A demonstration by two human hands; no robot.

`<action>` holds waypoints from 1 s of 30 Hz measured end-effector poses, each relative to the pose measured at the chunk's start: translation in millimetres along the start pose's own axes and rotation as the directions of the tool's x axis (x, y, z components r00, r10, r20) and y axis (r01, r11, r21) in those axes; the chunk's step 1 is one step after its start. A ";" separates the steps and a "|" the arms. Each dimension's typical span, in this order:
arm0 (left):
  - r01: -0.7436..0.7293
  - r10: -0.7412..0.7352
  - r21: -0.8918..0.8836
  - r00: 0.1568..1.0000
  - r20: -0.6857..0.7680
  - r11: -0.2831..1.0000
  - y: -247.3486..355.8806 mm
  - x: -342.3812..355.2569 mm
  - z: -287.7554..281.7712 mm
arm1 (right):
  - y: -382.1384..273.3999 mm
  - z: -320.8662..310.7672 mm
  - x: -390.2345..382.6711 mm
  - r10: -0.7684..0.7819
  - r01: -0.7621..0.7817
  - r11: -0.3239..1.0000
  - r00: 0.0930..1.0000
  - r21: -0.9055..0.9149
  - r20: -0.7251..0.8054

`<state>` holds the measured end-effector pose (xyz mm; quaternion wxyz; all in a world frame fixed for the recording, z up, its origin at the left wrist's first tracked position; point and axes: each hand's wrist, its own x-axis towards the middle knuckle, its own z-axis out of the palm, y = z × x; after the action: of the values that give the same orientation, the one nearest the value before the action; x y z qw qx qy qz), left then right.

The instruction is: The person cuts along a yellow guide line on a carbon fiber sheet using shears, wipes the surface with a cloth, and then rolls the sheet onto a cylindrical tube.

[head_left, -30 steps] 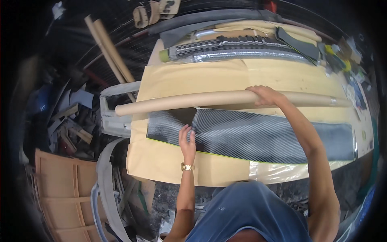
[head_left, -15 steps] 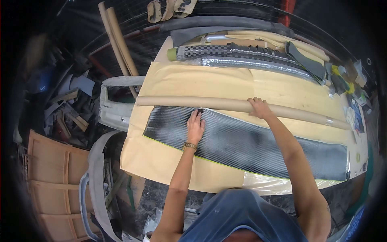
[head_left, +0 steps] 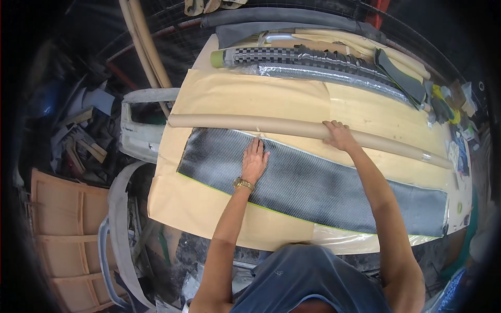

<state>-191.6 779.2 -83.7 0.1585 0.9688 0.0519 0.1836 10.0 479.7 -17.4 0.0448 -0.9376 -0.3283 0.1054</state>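
A long strip of black woven carbon-fibre cloth [head_left: 308, 180] with a lime-green near edge lies across the paper-covered table [head_left: 261, 96]. My left hand [head_left: 254, 159] rests flat on the cloth close to its far edge, fingers stretched out. A gold-coloured watch [head_left: 243, 183] is on that wrist. Just beyond the cloth runs a long brown cardboard tube [head_left: 224, 123], roughly parallel to it. The fingers of my right hand [head_left: 339, 136] curl over the top of this tube, right of its middle. A narrow gap of paper shows between tube and cloth.
Wrapped rolls, one with a checkered pattern [head_left: 266, 55], lie along the table's far side. Two tall tubes [head_left: 143, 44] lean behind its left corner. Pale moulded frames [head_left: 138, 143] and a brown ribbed panel [head_left: 60, 211] stand at left. Small items [head_left: 459, 138] clutter the right edge.
The tube has shifted slightly away from the cloth, opening a thin gap near my left hand. My left fingers have flattened onto the cloth. The whole view has moved a little.
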 end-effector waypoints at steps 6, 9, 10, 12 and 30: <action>0.006 -0.007 0.040 0.999 0.032 0.999 5.3 1.4 4.8 | 5.7 -2.1 1.5 -0.003 0.003 1.000 1.000 0.017 -0.012; 0.009 -0.012 0.112 0.999 0.030 0.994 1.0 -6.2 10.7 | 7.9 0.0 5.9 -0.035 0.039 0.998 0.997 0.048 -0.073; 0.019 -0.021 0.118 1.000 0.016 0.993 -2.5 -10.0 12.4 | 12.1 2.6 7.9 -0.055 0.066 0.995 0.989 0.077 -0.138; 0.069 -0.072 0.112 0.997 0.022 0.991 -11.6 -5.3 10.9 | 40.2 15.9 11.9 -0.033 0.047 0.997 0.972 0.057 -0.231; 0.637 -0.566 0.077 0.729 -0.386 0.767 -216.3 -152.8 -114.4 | 54.0 9.0 45.3 0.074 -0.091 0.995 0.954 -0.045 -0.289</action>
<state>-385.0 992.2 -105.1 0.0977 0.8628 0.4092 0.2802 75.2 466.0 -42.1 0.0605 -0.9568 -0.2817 -0.0396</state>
